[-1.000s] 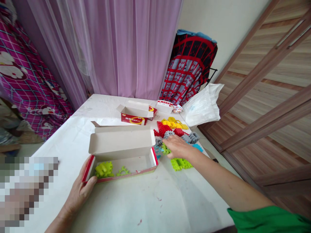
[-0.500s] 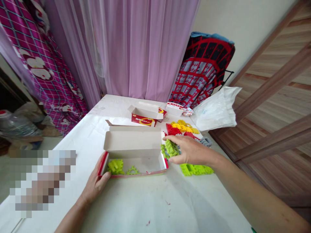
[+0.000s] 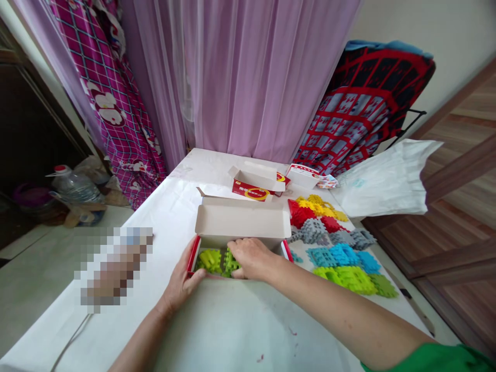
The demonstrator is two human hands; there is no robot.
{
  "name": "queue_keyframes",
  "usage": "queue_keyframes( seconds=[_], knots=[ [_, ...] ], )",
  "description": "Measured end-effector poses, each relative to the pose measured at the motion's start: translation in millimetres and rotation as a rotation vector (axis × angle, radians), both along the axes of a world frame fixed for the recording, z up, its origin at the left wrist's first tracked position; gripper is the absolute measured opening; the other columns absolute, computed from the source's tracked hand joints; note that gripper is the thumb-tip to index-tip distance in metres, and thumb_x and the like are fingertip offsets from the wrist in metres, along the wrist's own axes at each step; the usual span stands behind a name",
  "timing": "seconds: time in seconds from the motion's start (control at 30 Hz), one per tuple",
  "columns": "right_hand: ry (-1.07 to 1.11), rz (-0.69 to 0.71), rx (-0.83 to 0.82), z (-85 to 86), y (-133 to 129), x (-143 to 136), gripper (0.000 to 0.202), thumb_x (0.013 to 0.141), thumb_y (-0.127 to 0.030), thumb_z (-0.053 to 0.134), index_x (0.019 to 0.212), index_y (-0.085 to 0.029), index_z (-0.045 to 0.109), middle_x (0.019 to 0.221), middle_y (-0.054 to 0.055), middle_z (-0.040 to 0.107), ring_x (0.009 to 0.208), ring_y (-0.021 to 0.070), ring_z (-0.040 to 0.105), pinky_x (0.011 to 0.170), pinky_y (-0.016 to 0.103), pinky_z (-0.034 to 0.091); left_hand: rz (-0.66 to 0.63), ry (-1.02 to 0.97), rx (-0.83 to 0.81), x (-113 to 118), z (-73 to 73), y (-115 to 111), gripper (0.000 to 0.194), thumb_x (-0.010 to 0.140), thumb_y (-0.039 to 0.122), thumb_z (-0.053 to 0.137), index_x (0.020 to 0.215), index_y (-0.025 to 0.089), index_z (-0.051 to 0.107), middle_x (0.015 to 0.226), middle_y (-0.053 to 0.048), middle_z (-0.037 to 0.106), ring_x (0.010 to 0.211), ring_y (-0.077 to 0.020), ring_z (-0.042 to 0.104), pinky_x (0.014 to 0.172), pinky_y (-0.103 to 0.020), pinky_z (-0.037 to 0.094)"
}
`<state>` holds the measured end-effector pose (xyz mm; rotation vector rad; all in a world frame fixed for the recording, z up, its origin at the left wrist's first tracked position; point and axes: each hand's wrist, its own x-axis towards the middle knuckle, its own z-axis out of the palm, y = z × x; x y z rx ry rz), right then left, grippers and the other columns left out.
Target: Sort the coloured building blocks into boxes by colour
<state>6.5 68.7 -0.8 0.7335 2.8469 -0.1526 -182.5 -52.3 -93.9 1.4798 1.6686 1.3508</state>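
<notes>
Moved: your right hand (image 3: 251, 257) has come from the loose pile into the open box (image 3: 240, 238), carrying green pieces (image 3: 218, 260) with it.
Table: white table (image 3: 217, 330) bears everything; near edge cut off by the frame.
Box: sits mid-table, long axis left to right across your view, open side up, lid flap standing at the far side. Red near wall mostly hidden by your hands.
Loose pile: sorted pieces (image 3: 333, 243) lie right of the box, red and yellow far, grey, blue, green near.
Small boxes: second open box (image 3: 256, 184) sits behind, near the curtain.
Right hand: curled over the green pieces inside the box; fingertips hidden, so can't tell whether clenched on them or released.
Left hand: your left hand (image 3: 182, 281) grasps the box's left end, thumb on the near wall.
Blurred: pixelated patch left of the table, unreadable.
</notes>
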Motion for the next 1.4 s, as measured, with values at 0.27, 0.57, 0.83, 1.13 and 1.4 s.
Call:
queue_keyframes(
  seconds=[0.27, 0.57, 0.83, 1.13, 1.4],
  knots=[
    [-0.062, -0.002, -0.044, -1.3, -6.4, -8.8, 0.052, 0.069, -0.036, 0.072, 0.112, -0.015, 0.054, 0.102, 0.015, 0.068, 0.092, 0.0283, 0.065, 0.077, 0.035, 0.049, -0.001, -0.05, -0.002, 2.1, 2.2, 0.2, 0.087, 0.078, 0.064, 0.055, 0.146, 0.014, 0.033, 0.152, -0.016, 0.035, 0.141, -0.033, 0.03, 0.117, -0.047, 0.023],
    [0.004, -0.02, -0.141, 11.4, -2.7, 3.3, 0.049, 0.075, -0.04, 0.068, 0.117, -0.017, 0.057, 0.105, 0.013, 0.069, 0.097, 0.0275, 0.065, 0.078, 0.032, 0.046, -0.014, -0.012, -0.004, 1.0, 4.4, 0.2, 0.085, 0.08, 0.064, 0.052, 0.147, 0.015, 0.032, 0.152, -0.015, 0.036, 0.142, -0.031, 0.029, 0.117, -0.046, 0.022],
    [0.109, -0.229, -0.036, 79.9, 26.2, 90.1, 0.023, 0.086, -0.026, 0.052, 0.101, -0.022, 0.07, 0.102, 0.005, 0.072, 0.093, 0.0199, 0.064, 0.078, 0.028, 0.042, 0.041, 0.05, 0.01, -8.4, -10.1, 1.6, 0.076, 0.08, 0.053, 0.055, 0.146, 0.021, 0.035, 0.15, -0.008, 0.042, 0.14, -0.0304, 0.033, 0.115, -0.046, 0.027],
    [-0.041, -0.217, 0.059, 48.8, 21.2, 231.4, 0.04, 0.07, -0.016, 0.063, 0.109, -0.022, 0.066, 0.115, 0.008, 0.066, 0.118, 0.0266, 0.05, 0.101, 0.042, 0.032, 0.122, 0.077, -0.106, -12.7, -10.6, 5.7, 0.086, 0.075, 0.064, 0.05, 0.147, 0.019, 0.033, 0.151, -0.007, 0.04, 0.141, -0.0343, 0.028, 0.115, -0.049, 0.024],
    [-0.057, -0.026, 0.068, -1.0, 18.5, 236.8, 0.07, 0.062, -0.01, 0.062, 0.131, -0.017, 0.052, 0.12, 0.015, 0.062, 0.134, 0.0305, 0.033, 0.111, 0.054, 0.015, 0.187, 0.147, -0.09, -12.0, -10.6, 5.8, 0.087, 0.075, 0.065, 0.047, 0.146, 0.016, 0.035, 0.148, -0.008, 0.044, 0.141, -0.033, 0.029, 0.114, -0.046, 0.025]
  ],
)
